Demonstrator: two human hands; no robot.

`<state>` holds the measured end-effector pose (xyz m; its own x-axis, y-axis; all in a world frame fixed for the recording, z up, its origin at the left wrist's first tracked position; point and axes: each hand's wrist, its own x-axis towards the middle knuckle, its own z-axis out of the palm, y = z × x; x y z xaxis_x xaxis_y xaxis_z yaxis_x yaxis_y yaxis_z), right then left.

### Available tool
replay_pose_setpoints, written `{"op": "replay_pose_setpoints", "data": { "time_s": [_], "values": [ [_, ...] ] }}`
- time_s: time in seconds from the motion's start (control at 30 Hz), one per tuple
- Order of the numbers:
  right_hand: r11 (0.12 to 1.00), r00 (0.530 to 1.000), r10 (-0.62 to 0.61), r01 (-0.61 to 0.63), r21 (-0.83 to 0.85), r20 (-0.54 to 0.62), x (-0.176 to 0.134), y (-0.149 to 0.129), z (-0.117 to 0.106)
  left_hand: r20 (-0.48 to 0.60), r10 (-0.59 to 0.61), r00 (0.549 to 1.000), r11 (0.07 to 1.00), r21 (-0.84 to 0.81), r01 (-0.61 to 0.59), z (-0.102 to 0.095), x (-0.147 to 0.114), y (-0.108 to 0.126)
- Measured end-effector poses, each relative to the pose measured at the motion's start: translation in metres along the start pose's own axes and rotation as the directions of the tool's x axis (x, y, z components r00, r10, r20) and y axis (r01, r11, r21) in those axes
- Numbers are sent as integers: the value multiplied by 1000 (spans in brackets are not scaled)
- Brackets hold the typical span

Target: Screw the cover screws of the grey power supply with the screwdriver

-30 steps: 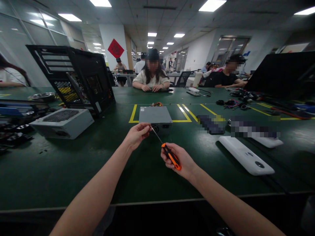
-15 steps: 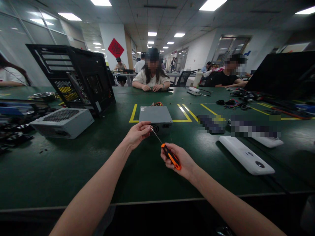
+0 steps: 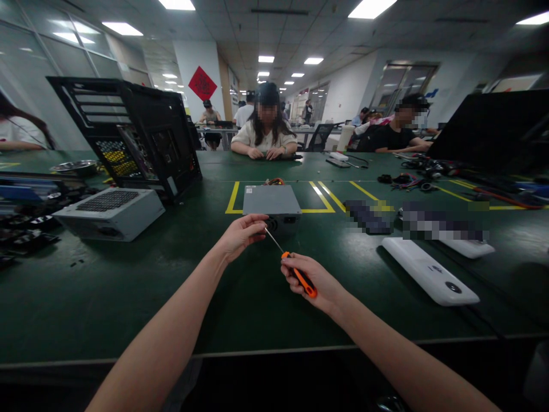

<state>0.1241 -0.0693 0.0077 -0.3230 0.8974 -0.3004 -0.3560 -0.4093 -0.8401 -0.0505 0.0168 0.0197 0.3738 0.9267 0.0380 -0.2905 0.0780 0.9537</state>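
Note:
My right hand (image 3: 309, 278) is closed around the black and orange handle of a screwdriver (image 3: 299, 274). Its thin metal shaft points up and to the left, ending at the fingertips of my left hand (image 3: 243, 236). The left thumb and fingers are pinched together at that tip; whatever may be between them is too small to make out. Just beyond both hands, a grey power supply unit (image 3: 271, 200) lies on the green table (image 3: 257, 309), its fan grille and socket facing me. Part of the grille is hidden behind my left fingers.
To the left stand a black computer case (image 3: 128, 137) and a second power supply (image 3: 109, 214). White power banks (image 3: 429, 270) and a blurred-out phone (image 3: 368, 216) lie at right, with cables (image 3: 405, 181) behind. Across the table sits a person (image 3: 265, 134).
Both hands have shifted very slightly right and down, with the screwdriver tip still at my left fingertips. The power supply has not moved.

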Motion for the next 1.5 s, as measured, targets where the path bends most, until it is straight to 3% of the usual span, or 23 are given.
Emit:
{"op": "replay_pose_setpoints", "data": {
  "time_s": [0.33, 0.6, 1.3, 1.4, 1.5],
  "values": [
    [991, 995, 15, -2, 131, -97, -2, -6, -3, 15, -82, 997, 996, 36, 81, 1, 3, -12],
    [960, 974, 20, 44, 277, -225, -10, -12, -15, -53, -13, 999, 985, 173, 22, 3, 5, -17],
    [930, 969, 43, 50, 364, -243, -10, -14, -22, -67, 9, 998, 981, 193, 5, 0, 7, -20],
    [932, 965, 47, 51, 358, -259, -9, -15, -21, -63, 57, 996, 969, 246, -40, 0, 8, -22],
    [936, 958, 51, 52, 349, -281, -8, -16, -21, -79, 194, 978, 910, 386, -150, 2, 6, -23]
  ]
}}
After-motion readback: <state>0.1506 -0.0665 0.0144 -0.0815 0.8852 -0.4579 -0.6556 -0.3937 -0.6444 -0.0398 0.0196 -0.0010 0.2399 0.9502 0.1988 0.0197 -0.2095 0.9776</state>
